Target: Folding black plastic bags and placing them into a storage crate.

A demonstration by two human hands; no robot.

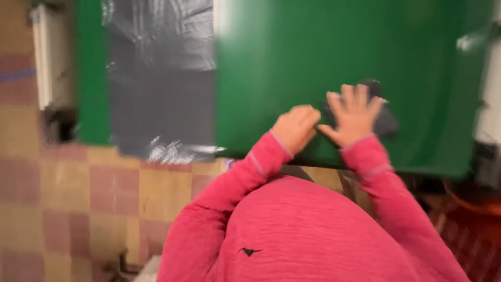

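blurred room with a checkered tile floor

the floor (104,203) is laid in worn squares of dull yellow and reddish pink. a white radiator-like fixture (48,57) stands at the upper left, a dark recess (60,124) just below it. a white post (490,94) runs down the right edge. warm, dim indoor light.

A dark, blurred object (385,121) lies flat on the green lid (313,52), partly under the hands.
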